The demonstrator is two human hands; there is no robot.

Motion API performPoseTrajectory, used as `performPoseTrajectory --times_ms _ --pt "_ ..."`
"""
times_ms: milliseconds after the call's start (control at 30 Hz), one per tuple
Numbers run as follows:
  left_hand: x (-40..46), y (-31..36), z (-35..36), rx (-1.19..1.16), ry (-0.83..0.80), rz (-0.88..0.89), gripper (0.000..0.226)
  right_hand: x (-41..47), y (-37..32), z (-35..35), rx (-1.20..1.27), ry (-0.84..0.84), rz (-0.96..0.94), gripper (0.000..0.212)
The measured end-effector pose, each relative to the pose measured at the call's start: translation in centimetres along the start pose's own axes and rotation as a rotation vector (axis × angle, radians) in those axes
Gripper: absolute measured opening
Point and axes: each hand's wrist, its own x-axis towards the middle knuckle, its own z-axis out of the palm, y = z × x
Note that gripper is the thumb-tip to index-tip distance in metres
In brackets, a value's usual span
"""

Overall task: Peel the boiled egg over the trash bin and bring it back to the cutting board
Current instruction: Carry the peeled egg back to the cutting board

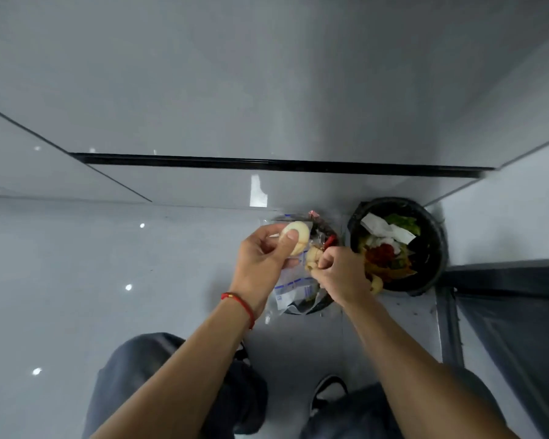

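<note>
My left hand (262, 263) grips the boiled egg (298, 237) between thumb and fingers; the egg's pale, mostly bare surface shows above my thumb. My right hand (339, 274) is just to the right of it, fingers curled and pinching a tan piece of shell (311, 259). Both hands hover over a trash bin (325, 301) stuffed with plastic wrappers on the floor. A second, black trash bin (431, 245) holding food scraps and paper stands to the right. The cutting board is out of view.
A glossy grey floor spreads to the left. A grey wall with a black strip (282, 164) runs behind the bins. A dark cabinet base (504, 312) stands at the right. My knees and a shoe (328, 391) are below.
</note>
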Motion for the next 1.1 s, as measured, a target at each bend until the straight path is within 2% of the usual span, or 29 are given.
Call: performPoseTrajectory --times_ms 67,167,200,267,333,367,400,433,500,533,633,767,900,1000,1100 --pt "-1.4 1.9 0.3 0.027 0.014 -0.013 0.023 -1.3 -1.2 -0.5 0.055 -0.130 0.043 0.036" --pt "-3.7 4.6 -0.2 0.103 0.019 -0.021 0.027 -3.6 -2.4 -1.9 0.134 0.080 0.107 0.020" --pt "-4.5 5.4 -0.4 0.132 0.013 -0.012 0.028 -4.7 -2.9 -2.7 0.160 0.137 0.126 0.023" --pt "-6.4 7.6 -0.5 0.185 0.009 0.005 0.032 -6.7 -4.2 -5.1 0.255 0.081 0.139 0.015" --pt "-8.6 10.3 -0.7 0.208 0.005 0.010 0.034 -9.3 -6.2 -8.1 0.288 0.037 0.126 0.015" --pt "-9.9 11.8 -0.7 0.204 0.000 0.012 0.034 -10.5 -7.0 -9.7 0.299 0.080 0.099 0.015" --pt "-11.2 13.2 -0.9 0.207 -0.009 0.014 0.035 -12.0 -8.3 -11.6 0.315 0.119 0.069 0.025" --pt "-12.9 15.6 -1.0 0.208 -0.009 0.019 0.036 -13.6 -10.1 -13.8 0.335 0.132 0.025 0.026" --pt "-15.7 19.4 -1.4 0.217 -0.010 0.049 0.038 -16.5 -14.0 -17.6 0.372 0.074 -0.055 0.013" --pt "-17.0 21.5 -1.7 0.218 -0.013 0.075 0.039 -17.7 -16.3 -19.5 0.391 0.046 -0.095 0.018" --pt "-20.5 28.4 -3.5 0.214 -0.006 0.171 0.042 -20.4 -23.3 -24.4 0.442 0.078 -0.269 0.011" --pt "-22.7 37.4 -7.4 0.206 0.014 0.282 0.038 -20.9 -33.2 -28.6 0.485 -0.021 -0.385 0.024" --pt "-22.6 45.4 -13.7 0.243 0.055 0.385 0.036 -19.3 -44.1 -29.3 0.598 -0.166 -0.381 0.018" --pt "-20.2 49.8 -18.2 0.246 0.034 0.445 0.037 -16.7 -50.5 -28.3 0.607 -0.191 -0.395 0.014" --pt "-16.5 53.4 -24.2 0.286 0.010 0.475 0.036 -14.0 -57.4 -25.8 0.643 -0.150 -0.354 0.023"
